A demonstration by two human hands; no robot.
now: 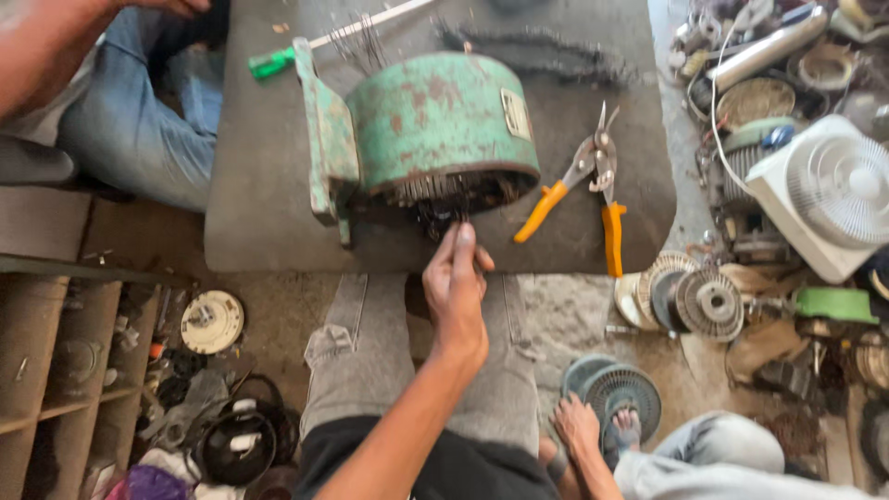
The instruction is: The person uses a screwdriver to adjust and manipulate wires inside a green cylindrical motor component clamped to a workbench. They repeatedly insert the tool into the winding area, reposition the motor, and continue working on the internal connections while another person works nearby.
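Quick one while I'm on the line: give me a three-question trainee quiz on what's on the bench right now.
1. True or false: the snips lie closed, left of the green motor housing.
2. Where do the right hand fingers reach? A) the screwdriver B) the dark wires at the housing's open end C) the white fan
3. Fill in: the snips' handles are ____ in colour.

Key:
1. False: they lie open, to the right of the housing on the bench.
2. B
3. Orange. The left hand does not show; the hand at the bottom right belongs to another person.
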